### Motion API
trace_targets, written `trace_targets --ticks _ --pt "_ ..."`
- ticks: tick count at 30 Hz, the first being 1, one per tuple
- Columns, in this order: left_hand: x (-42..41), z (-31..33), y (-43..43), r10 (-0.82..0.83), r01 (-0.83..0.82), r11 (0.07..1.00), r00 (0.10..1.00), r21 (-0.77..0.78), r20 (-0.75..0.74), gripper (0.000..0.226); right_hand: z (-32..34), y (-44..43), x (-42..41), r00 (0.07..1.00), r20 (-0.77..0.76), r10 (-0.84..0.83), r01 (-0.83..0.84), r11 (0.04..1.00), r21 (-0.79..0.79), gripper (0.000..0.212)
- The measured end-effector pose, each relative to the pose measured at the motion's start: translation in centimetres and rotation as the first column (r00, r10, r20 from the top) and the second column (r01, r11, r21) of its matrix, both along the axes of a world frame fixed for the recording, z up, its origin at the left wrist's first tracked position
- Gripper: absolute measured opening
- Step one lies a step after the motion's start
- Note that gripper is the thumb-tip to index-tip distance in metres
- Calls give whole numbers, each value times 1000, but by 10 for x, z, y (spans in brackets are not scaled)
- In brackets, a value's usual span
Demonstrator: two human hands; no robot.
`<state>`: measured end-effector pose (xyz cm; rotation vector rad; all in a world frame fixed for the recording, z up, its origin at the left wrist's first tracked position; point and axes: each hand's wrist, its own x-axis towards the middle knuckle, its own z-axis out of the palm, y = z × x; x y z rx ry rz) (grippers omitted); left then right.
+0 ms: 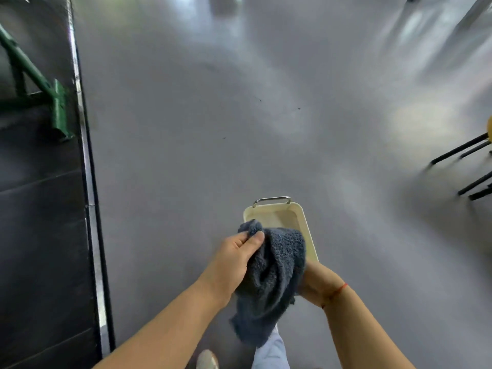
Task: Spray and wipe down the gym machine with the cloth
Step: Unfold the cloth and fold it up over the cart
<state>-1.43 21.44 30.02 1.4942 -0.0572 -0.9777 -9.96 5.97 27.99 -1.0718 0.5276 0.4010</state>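
Observation:
A dark blue-grey terry cloth (274,275) hangs bunched in front of me, low in the middle of the view. My left hand (234,259) pinches its upper corner between thumb and fingers. My right hand (318,283) sits under and behind the cloth, mostly covered by it; a red thread circles that wrist. A cream tray (306,222) with a metal handle sticks out from beneath the cloth, level with my right hand; how it is held is hidden. The green frame of a gym machine (57,107) stands at the far left on black matting. No spray bottle shows.
Grey glossy floor (213,115) fills most of the view. A metal edge strip (89,182) borders the black mat (40,235) on the left. Black furniture legs (463,150) stand at the right edge. My shoe (207,359) and trouser leg show at the bottom.

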Motion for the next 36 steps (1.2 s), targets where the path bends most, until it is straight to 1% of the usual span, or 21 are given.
trace_targets --ticks 1,2,3,5,6,8,10,12,14,16,18,20,22,23,24,26,28,29,31,33,36 --pt "5 11 16 -16 15 1000 995 14 103 31 7 14 4 997 64 -49 47 999 27 71" --pt "11 21 31 -36 25 998 977 54 210 36 14 30 10 987 123 -98 90 993 74 73" --pt "17 28 46 -57 31 995 951 92 304 42 20 44 15 976 159 -149 129 984 126 67" --pt "30 45 76 -100 29 986 893 164 439 50 33 71 24 946 151 -287 262 951 166 34" --pt "37 54 91 -110 7 979 860 204 499 50 38 80 30 934 128 -333 311 936 164 32" --pt "51 70 119 -111 -62 963 795 262 596 50 45 93 39 909 109 -402 380 908 178 56" --pt "64 82 149 -84 -96 966 760 239 644 54 60 109 48 908 134 -397 372 911 176 49" --pt "73 90 173 -64 -90 976 745 196 664 67 76 125 57 923 168 -346 316 931 183 38" --pt "76 102 193 43 -132 987 774 94 631 73 90 137 67 940 204 -274 230 950 212 40" --pt "73 119 206 213 -236 971 813 -29 542 51 100 143 75 960 211 -182 142 971 192 41" --pt "76 130 216 372 -350 927 817 -133 440 30 106 144 81 975 205 -88 65 991 119 38" --pt "86 136 225 525 -481 851 783 -210 334 28 112 143 85 975 222 -21 12 999 39 40" --pt "98 141 236 593 -554 805 746 -210 303 43 114 140 92 967 248 -59 73 996 -45 47" --pt "104 141 240 604 -575 796 731 -190 317 50 115 137 96 963 242 -117 142 986 -87 48" --pt "112 140 247 603 -591 792 716 -154 352 49 116 134 99 955 236 -182 215 969 -121 48" --pt "122 144 260 539 -609 793 684 -21 492 38 121 126 107 937 247 -245 295 936 -192 45" --pt "132 148 276 408 -603 786 673 138 617 29 129 121 110 935 280 -218 301 906 -298 39" --pt "136 149 284 350 -602 767 683 222 641 29 133 118 112 937 294 -187 290 887 -361 37" --pt "144 152 299 246 -592 706 720 389 649 42 143 117 115 940 324 -110 252 863 -438 35" --pt "146 154 308 143 -547 634 777 546 613 44 151 119 119 935 353 -31 200 868 -454 35" --pt "149 155 318 132 -491 628 831 603 540 49 161 126 127 930 367 29 164 859 -484 33"
